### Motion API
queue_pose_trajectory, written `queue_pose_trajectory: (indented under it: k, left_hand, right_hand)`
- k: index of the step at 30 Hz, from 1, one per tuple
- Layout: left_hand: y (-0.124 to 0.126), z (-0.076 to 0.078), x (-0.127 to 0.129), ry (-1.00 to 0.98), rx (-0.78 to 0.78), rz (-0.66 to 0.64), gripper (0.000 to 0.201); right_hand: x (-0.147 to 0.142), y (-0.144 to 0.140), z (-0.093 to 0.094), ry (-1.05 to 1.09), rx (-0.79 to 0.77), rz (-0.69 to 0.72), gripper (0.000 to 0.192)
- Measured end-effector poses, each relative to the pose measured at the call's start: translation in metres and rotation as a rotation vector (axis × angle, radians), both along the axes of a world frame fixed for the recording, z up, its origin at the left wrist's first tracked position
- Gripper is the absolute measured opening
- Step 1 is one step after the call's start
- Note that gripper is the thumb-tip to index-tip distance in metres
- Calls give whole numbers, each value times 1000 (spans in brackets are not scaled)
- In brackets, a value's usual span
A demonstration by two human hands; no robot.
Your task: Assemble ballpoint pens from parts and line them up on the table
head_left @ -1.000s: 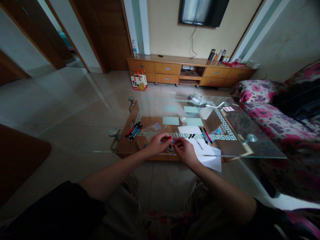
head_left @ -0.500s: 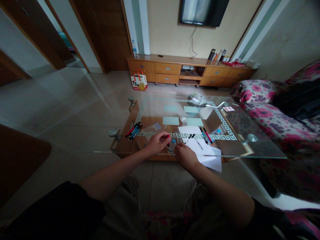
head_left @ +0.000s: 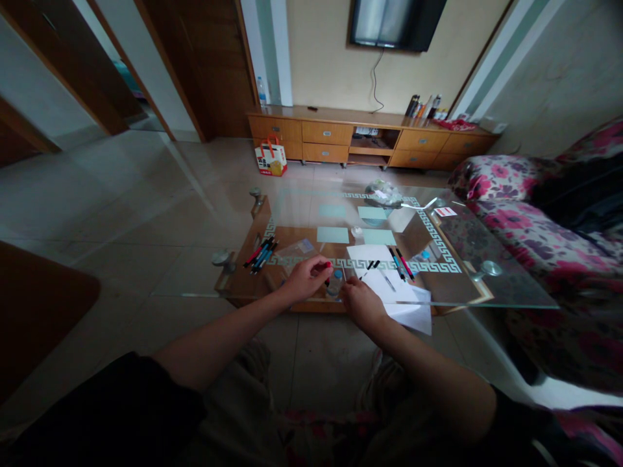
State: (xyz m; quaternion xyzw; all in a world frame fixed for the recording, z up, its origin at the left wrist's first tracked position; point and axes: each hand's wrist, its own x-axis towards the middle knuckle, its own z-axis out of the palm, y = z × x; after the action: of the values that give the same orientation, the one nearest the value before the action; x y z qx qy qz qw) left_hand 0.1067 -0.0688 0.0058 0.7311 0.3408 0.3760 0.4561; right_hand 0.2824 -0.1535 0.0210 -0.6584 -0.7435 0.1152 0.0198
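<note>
The left hand (head_left: 307,277) pinches a red-tipped pen (head_left: 327,268) in its grip at the glass surface's (head_left: 487,285) near edge. At its 3 o'clock, the right hand (head_left: 360,301) rests curled on the surface beside white paper (head_left: 389,285); what its grip encloses I cannot tell.

Dim indoor view, wide-angle, soft daylight only.

Light enters from the doorway at upper left and washes the floor tiles (head_left: 121,194) pale; the glass tabletop (head_left: 341,214) carries a milky glare. Foreground arms and lap fall into deep shadow, detail lost. Strong barrel bend: door frames and wall lines lean outward at the edges. The hands and small items on the table are soft and too small to read clearly.
</note>
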Motion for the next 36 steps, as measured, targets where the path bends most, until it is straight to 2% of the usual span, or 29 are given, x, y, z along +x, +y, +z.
queue_pose_trajectory:
  k: [11,27,36]
  left_hand:
    - [1,-2,0,-5,5,2,22]
    - [1,0,0,12,-11,-6,25]
    - [-1,4,0,-11,-49,18,27]
  right_hand:
    - [2,2,-2,-45,10,39,26]
    - [0,1,-1,-34,-102,-20,30]
    - [-2,2,-3,42,-53,-78,33]
